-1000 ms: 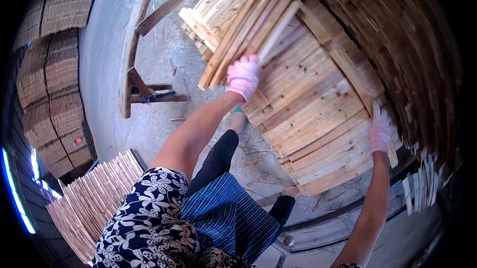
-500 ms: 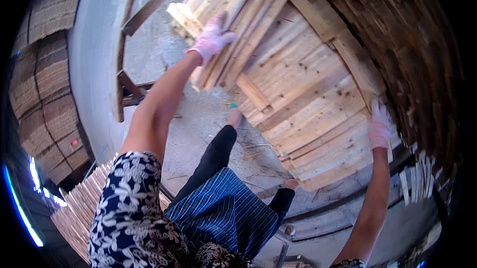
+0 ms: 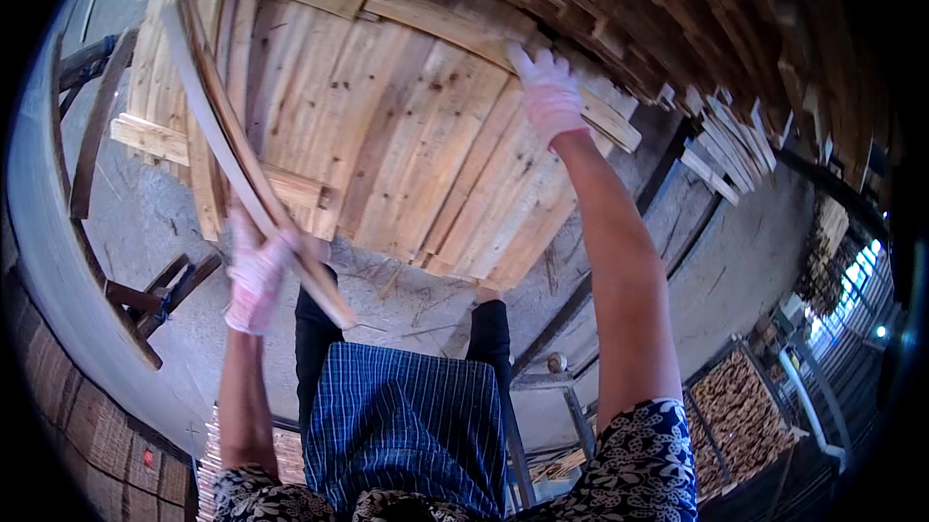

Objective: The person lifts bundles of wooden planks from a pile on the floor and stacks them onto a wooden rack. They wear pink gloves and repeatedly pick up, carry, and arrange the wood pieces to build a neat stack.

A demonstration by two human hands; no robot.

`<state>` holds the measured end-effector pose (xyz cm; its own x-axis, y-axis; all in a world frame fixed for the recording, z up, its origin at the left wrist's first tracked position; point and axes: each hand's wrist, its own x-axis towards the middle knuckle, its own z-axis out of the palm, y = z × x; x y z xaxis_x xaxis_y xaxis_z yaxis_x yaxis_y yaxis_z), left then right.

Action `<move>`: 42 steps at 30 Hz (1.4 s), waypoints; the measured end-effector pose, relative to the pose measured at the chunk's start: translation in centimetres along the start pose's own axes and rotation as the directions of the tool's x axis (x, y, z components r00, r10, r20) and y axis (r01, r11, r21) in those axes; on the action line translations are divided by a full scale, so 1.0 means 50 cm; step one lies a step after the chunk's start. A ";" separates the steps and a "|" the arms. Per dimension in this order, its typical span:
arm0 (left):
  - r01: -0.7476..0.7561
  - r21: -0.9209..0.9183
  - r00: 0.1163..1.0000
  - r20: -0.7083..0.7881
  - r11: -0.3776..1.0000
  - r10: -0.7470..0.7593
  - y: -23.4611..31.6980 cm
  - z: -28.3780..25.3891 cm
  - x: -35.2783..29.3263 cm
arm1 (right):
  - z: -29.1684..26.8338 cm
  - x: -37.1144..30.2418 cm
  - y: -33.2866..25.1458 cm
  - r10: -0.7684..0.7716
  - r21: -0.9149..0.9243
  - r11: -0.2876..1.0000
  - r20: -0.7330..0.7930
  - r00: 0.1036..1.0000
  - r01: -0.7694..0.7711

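Observation:
Thin wooden slats (image 3: pixel 218 125) lean up and away from my left hand (image 3: pixel 254 282), whose gloved fingers are closed round their lower part. They cross over other long slats (image 3: pixel 240 29) lying at the left of a broad layer of pale planks (image 3: pixel 397 135). At the layer's far edge, my right hand (image 3: pixel 552 101), also in a pale pink glove, rests with fingers spread on a crosswise strip (image 3: pixel 440 24). Nothing is gripped in it. A short wood piece (image 3: pixel 295 186) lies at the near edge of the planks.
Stacked wood (image 3: pixel 677 9) rises along the far right side. Upright pale slats (image 3: pixel 731 149) stand beside it. A wooden frame (image 3: pixel 97 135) is at the left, with bundled stacks (image 3: pixel 106 445) below. Wood scraps litter the concrete floor (image 3: pixel 397 299).
My view has swung to the right. The left hand has come nearer and now holds slats at an angle; the right hand has shifted along the far edge, fingers spread.

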<state>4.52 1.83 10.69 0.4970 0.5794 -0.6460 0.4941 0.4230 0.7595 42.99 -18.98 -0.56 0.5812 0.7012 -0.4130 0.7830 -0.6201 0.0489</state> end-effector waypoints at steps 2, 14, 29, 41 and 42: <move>0.149 -0.133 0.966 0.231 0.980 -0.115 -0.029 0.088 -0.055 | 0.016 0.004 -0.012 0.032 0.023 0.999 -0.003 0.999 -0.031; 0.615 -0.733 0.678 0.304 0.289 -0.669 -0.518 0.160 -0.380 | 0.068 0.034 -0.053 0.030 0.026 0.999 -0.113 0.993 -0.028; 0.666 -0.737 0.700 0.563 0.116 -0.439 -0.496 0.236 -0.301 | 0.031 -0.291 -0.171 -0.597 0.326 0.741 -0.080 0.798 0.587; 0.234 -0.645 0.958 0.023 0.728 -0.287 -0.346 0.111 -0.084 | 0.272 -0.567 -0.287 -0.325 0.060 0.942 -0.095 0.941 0.332; 0.348 -0.597 0.910 0.028 0.723 -0.415 -0.327 0.103 -0.049 | 0.296 -0.559 -0.295 -0.307 0.069 0.944 -0.167 0.937 0.322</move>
<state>-1.12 -10.11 -0.55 0.2670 0.3324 -0.9046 0.1038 0.9232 0.3699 11.91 -34.64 -3.20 0.3408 0.9062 -0.2502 0.9111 -0.3840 -0.1498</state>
